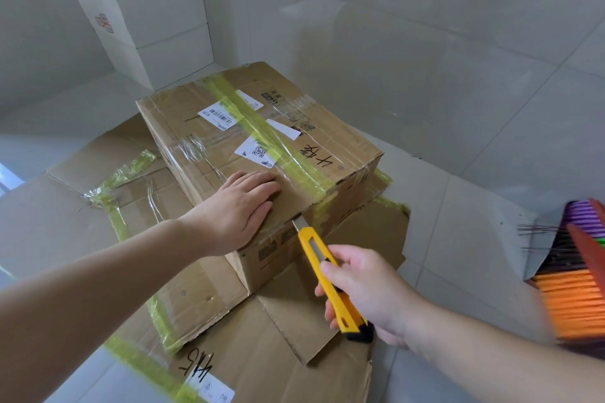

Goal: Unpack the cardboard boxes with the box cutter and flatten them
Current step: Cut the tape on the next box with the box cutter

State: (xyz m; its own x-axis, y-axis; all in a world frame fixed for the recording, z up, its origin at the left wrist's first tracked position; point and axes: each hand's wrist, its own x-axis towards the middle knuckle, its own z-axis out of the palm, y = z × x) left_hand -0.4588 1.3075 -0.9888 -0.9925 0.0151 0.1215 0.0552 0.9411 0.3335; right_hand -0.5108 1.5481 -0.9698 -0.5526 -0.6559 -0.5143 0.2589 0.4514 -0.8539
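Fingers of the right hand [366,285] curl round the yellow box cutter [330,278], its blade tip at the near top edge of the taped brown cardboard box [262,141]. The left hand [242,206] presses flat, fingers straight, on the box's top. Flattened cardboard [196,288] lies beneath on the floor [458,108].

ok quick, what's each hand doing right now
Left hand: open, fingers flat, pressing on top of the taped cardboard box.
Right hand: closed around the yellow box cutter, blade at the box's near edge.
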